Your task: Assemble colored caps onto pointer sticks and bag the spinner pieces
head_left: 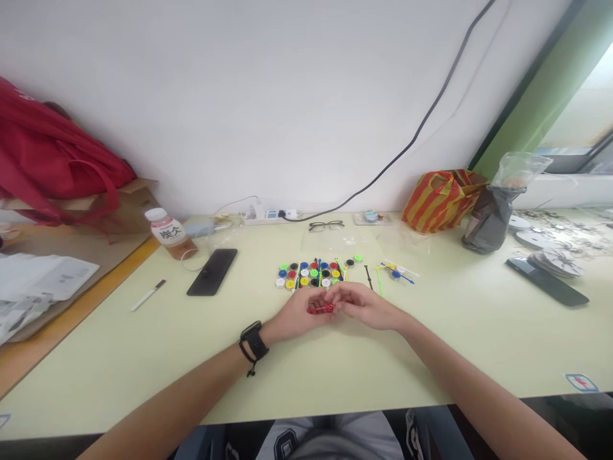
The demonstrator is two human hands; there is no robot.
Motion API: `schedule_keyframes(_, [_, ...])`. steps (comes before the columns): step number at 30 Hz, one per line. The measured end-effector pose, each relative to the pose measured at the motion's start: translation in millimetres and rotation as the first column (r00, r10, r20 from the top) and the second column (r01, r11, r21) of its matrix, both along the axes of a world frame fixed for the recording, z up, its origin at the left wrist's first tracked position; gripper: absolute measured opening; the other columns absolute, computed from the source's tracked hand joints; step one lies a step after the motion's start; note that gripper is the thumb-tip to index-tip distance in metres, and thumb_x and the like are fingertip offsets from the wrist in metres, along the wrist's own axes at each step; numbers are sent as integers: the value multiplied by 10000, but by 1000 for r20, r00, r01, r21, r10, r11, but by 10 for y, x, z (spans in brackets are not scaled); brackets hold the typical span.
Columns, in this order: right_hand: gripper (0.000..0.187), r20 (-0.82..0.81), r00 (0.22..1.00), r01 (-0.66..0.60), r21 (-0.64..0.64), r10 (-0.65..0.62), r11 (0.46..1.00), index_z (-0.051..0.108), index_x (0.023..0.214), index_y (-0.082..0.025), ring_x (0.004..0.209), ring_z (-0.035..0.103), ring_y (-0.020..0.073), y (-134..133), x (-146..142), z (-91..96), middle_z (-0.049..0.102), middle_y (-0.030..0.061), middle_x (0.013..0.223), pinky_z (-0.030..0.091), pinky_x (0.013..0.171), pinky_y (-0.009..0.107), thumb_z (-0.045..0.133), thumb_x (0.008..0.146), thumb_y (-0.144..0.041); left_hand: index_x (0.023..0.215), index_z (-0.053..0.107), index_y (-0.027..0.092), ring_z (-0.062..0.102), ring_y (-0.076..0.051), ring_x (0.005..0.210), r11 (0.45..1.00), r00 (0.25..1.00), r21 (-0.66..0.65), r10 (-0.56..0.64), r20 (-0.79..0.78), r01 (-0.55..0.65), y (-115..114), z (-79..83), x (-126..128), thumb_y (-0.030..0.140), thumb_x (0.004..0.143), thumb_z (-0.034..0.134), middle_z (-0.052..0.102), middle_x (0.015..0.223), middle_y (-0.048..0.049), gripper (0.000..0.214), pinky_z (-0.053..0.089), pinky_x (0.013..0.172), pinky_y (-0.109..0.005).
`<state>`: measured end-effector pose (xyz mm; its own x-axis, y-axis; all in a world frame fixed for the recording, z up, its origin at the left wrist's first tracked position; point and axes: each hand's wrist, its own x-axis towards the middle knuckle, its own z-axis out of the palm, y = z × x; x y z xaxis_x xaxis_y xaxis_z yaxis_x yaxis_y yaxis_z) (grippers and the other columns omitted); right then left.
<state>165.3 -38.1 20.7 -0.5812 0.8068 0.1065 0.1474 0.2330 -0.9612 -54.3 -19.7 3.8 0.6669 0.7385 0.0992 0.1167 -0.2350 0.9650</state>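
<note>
Near the middle of the table, my left hand [299, 314] is curled around a small red plastic piece [320, 309]. My right hand [364, 305] meets it from the other side, its fingertips pinched at the red piece's right end. Just beyond both hands lie several small round coloured discs [291, 275] in rows, with thin coloured pointers [319, 271] across some of them. To their right are a black pointer [368, 276], a green pointer [379, 281] and a small pile of blue, white and yellow pointers [400, 271]. My hands hide the discs' near edge.
On the left are a phone [213, 271], a drink bottle [170, 233] and a cigarette [148, 296]. Eyeglasses [326, 225] and a power strip [271, 216] lie by the wall. Rightward stand a striped bag [438, 201], a grey bag [488, 220] and another phone [546, 281].
</note>
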Motion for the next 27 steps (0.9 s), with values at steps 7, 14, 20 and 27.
schedule_keyframes(7, [77, -3, 995, 97, 7, -97, 995, 647, 992, -228, 824, 656, 176, -91, -53, -75, 704, 26, 910, 509, 745, 300, 605, 929, -212, 1044, 768, 137, 707, -264, 968, 997, 999, -82, 4, 38, -1, -6, 30, -34, 436, 887, 789, 763, 1036, -117, 338, 563, 887, -371])
schedule_keyframes(14, [57, 33, 985, 169, 60, -171, 984, 644, 981, -237, 797, 629, 175, -136, -41, -91, 720, 27, 925, 492, 720, 299, 608, 954, -270, 1195, 769, 176, 708, -278, 1066, 999, 999, -51, -7, 36, 9, -34, 97, -40, 391, 922, 758, 767, 1141, -107, 348, 562, 969, -389])
schedule_keyframes(20, [80, 50, 979, 193, 106, -199, 975, 639, 968, -239, 757, 590, 165, -134, -45, -137, 686, 18, 889, 464, 672, 284, 611, 966, -314, 1217, 772, 200, 702, -276, 1105, 1000, 999, -2, -6, 41, 6, -53, 120, -45, 351, 966, 714, 761, 1187, -100, 299, 553, 984, -383])
schedule_keyframes(27, [109, 62, 980, 180, 97, -187, 979, 628, 979, -230, 677, 489, 144, -126, -17, -95, 593, -11, 780, 382, 603, 267, 583, 986, -329, 1130, 786, 176, 710, -249, 1018, 998, 997, 23, 54, 59, -55, -59, 109, -30, 350, 963, 717, 771, 1124, -104, 250, 564, 951, -368])
